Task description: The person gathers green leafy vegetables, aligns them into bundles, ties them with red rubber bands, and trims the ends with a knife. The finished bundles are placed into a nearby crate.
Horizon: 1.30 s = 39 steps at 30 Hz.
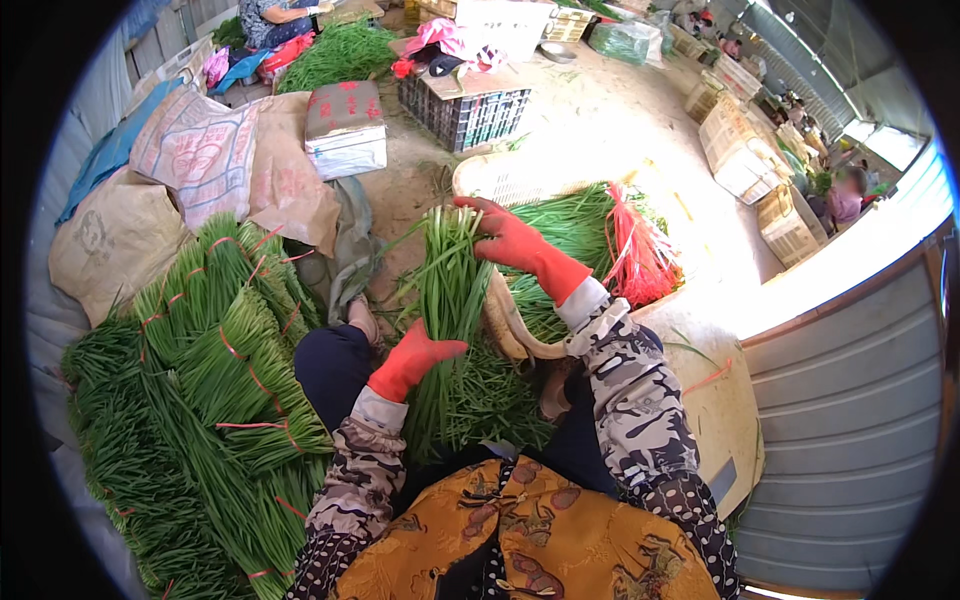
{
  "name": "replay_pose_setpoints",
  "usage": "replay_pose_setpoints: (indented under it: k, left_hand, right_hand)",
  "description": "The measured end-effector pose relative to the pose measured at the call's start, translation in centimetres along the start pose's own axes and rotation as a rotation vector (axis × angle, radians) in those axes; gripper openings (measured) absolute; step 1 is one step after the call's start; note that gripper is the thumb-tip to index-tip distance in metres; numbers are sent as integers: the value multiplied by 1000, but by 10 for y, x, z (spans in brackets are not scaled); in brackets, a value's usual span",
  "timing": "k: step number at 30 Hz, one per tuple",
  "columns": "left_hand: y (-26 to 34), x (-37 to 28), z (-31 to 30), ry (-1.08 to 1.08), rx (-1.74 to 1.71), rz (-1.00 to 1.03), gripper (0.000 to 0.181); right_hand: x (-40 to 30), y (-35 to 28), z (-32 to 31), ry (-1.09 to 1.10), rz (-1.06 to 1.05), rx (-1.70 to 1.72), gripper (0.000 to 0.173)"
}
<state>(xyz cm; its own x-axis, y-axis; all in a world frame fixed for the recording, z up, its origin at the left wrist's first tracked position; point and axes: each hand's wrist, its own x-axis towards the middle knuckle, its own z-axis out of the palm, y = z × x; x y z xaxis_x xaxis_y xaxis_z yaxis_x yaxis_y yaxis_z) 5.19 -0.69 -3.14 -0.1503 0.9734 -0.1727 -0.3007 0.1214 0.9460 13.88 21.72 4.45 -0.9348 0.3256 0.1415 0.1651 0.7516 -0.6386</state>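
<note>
A loose bunch of long green leaves, likely garlic chives (454,277), stands upright in front of me with its pale cut ends at the top. My left hand (416,360), in a red rubber glove, holds the bunch low down, its thumb across the front and its fingers hidden behind the leaves. At the top my right hand (517,240), gloved alike, grips the bunch from the right, with fingertips over the cut ends. More loose leaves (502,397) hang or lie below, between my knees.
Many tied bundles of chives (225,390) are piled at my left. A pale plastic basket (502,180) with loose chives and a hank of red plastic ties (634,251) stands ahead right. Beside my right leg is a board (712,390). Farther off are a black crate (465,112) and a foam box (346,150).
</note>
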Motion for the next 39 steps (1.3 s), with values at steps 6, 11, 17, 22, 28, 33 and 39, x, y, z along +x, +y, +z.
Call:
replay_pose_setpoints:
  k: [6, 11, 17, 22, 28, 33, 39]
  left_hand:
    - [-4, 1, -3, -57, -36, -14, 46]
    - [-12, 0, -6, -11, -72, -94, 42]
    - [-42, 12, -11, 297, 71, 119, 53]
    - [-34, 29, 5, 417, 589, 154, 55]
    - [-38, 22, -2, 671, 800, 139, 48]
    - [-35, 20, -3, 612, 919, 213, 52]
    - [-46, 25, -6, 648, 881, 301, 53]
  right_hand:
    - [-2, -15, 4, 179, 187, -88, 30]
    - [-2, -27, -29, 369, 389, -152, 17]
    - [-46, -31, -80, 268, 457, 455, 24]
    - [-51, -36, 11, 157, 542, 172, 71]
    - [-34, -71, 36, 146, 624, -63, 67]
    - [-34, -41, 47, 222, 525, -249, 39]
    - [-46, -35, 9, 129, 537, 316, 33]
